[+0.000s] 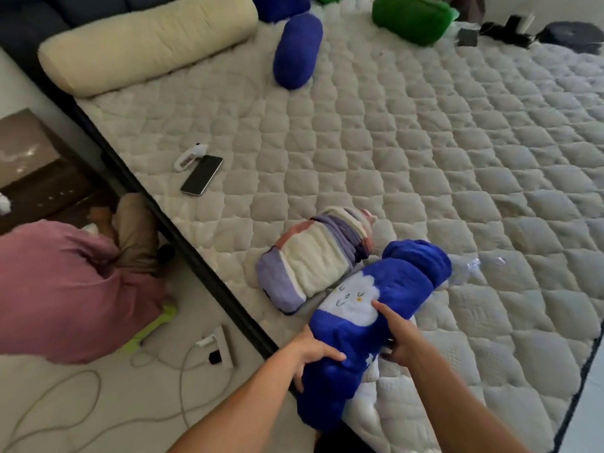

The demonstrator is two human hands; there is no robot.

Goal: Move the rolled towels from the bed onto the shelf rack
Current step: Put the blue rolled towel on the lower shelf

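Note:
A large blue rolled towel with a white cloud patch [398, 295] lies at the near corner of the quilted bed [425, 152]. My left hand [313, 353] grips its near left side. My right hand [395, 335] presses on its right side, index finger stretched onto the white patch. Beside it on the left lies a striped purple, cream and pink rolled towel [313, 259]. Further back rest a blue rolled towel [297, 50], another blue one [277, 6] at the top edge, and a green one [411, 18]. No shelf rack is in view.
A phone [202, 174] and a white remote [188, 157] lie near the bed's left edge. A cream bolster [147, 44] sits at the head. A person in pink [65, 289] crouches on the floor left, with cables [157, 361] and a charger nearby.

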